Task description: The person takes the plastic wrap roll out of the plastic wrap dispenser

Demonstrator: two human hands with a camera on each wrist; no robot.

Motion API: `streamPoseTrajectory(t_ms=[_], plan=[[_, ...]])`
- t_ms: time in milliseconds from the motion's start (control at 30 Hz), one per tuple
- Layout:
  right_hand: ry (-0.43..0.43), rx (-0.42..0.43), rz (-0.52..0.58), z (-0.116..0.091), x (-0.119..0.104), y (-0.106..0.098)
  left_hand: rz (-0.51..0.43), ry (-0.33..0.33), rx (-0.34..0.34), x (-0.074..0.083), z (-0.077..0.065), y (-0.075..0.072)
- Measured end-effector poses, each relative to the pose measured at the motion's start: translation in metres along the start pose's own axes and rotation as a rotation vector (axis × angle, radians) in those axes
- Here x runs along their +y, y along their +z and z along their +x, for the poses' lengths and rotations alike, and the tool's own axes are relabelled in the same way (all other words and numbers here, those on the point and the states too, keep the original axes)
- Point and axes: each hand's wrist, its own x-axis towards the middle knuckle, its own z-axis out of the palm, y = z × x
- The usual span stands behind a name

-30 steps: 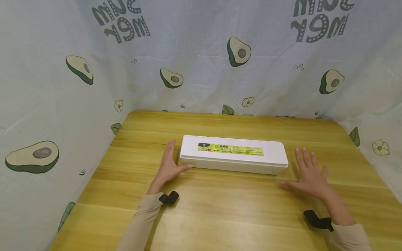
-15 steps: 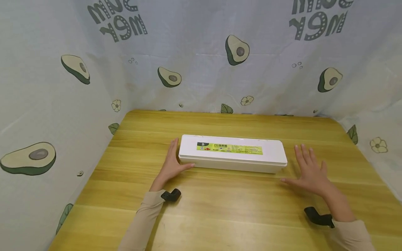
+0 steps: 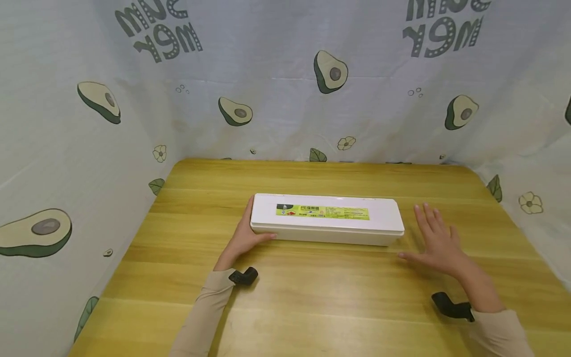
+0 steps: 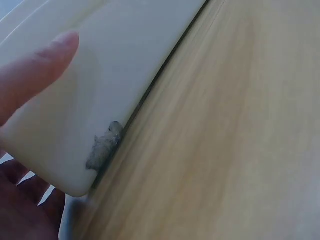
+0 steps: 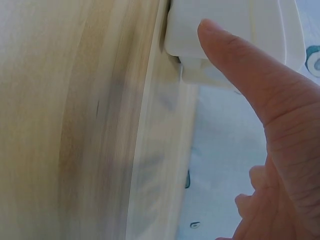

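- The head view is bright and evenly lit, seemingly from above: the top of the long white plastic box (image 3: 327, 225) reads paler than its front wall.
- Pale sheen spreads over the near part of the yellow-brown wood-grain table (image 3: 312, 297); a soft shadow lies beside the left beige cloth sleeve (image 3: 200, 307).
- Prints on the white avocado-patterned fabric curtain (image 3: 285, 59) look stretched towards the left edge.
- Fine text on the yellow-green rectangular label (image 3: 322, 211) blurs.
- The left wrist view is cool and soft, the left hand (image 3: 243, 241) partly in shade.
- The right wrist view is hazy, bluish beyond the table.
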Motion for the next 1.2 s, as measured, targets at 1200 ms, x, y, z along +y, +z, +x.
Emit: streamPoseTrajectory(t_ms=[1200], plan=[[-0.134, 0.092, 0.022, 0.011, -0.008, -0.019, -0.024, 0.016, 0.011, -0.003, 0.000, -0.003]])
